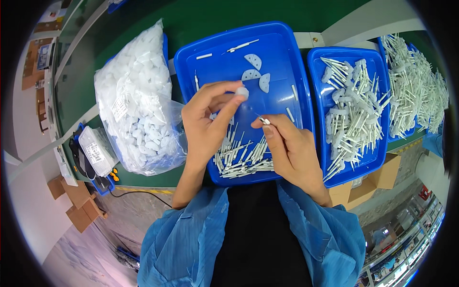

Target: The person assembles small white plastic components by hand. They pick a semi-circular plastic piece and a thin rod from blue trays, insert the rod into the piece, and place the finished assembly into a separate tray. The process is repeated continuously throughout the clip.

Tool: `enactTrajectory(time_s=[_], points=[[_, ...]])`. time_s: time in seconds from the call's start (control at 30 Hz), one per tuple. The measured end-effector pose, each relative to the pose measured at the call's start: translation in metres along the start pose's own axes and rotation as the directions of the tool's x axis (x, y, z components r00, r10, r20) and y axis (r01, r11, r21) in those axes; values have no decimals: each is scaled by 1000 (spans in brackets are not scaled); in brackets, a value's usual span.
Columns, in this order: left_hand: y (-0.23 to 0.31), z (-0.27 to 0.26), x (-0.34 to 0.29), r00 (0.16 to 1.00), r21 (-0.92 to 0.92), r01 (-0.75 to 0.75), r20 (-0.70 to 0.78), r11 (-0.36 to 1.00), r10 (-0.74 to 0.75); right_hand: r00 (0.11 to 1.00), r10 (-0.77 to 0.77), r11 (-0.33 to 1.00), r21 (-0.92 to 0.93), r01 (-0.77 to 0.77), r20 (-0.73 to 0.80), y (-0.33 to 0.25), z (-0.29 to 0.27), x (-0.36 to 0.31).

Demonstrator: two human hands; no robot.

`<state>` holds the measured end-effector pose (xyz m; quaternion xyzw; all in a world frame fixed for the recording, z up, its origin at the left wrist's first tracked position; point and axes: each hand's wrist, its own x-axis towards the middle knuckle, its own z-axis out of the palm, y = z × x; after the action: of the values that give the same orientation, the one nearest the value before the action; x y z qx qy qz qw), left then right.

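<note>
Between the thumb and fingers of my left hand (215, 107) is a small white plastic piece (242, 93), raised over a blue tray (234, 33). To its right, my right hand (289, 143) pinches a thin white rod (264, 121) with a fine tip pointing up toward the piece; the two appear apart. Several half-round white pieces with small holes (253, 60) lie in the tray beyond my hands. A pile of white rods (241, 158) fills the tray's near side, partly hidden by my hands. A few single rods (243, 45) lie along its edges.
At the left stands a large clear bag of white pieces (136, 95), with a labelled clear packet (97, 150) beside it. Another blue tray (313, 62) at the right holds rods joined to white pieces. More heaped rods (413, 86) lie farther right. Cardboard boxes (368, 186) sit below.
</note>
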<state>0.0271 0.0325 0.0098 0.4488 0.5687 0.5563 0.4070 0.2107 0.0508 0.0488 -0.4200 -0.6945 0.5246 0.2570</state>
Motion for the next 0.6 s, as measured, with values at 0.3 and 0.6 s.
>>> enactTrajectory(time_s=[0.3, 0.6], points=[[-8, -15, -16, 993, -300, -113, -53, 947, 102, 953, -251, 949, -235, 209, -170, 2, 44, 13], [-15, -20, -21, 975, -183, -206, -126, 961, 184, 987, -90, 983, -171, 66, -135, -18, 41, 10]])
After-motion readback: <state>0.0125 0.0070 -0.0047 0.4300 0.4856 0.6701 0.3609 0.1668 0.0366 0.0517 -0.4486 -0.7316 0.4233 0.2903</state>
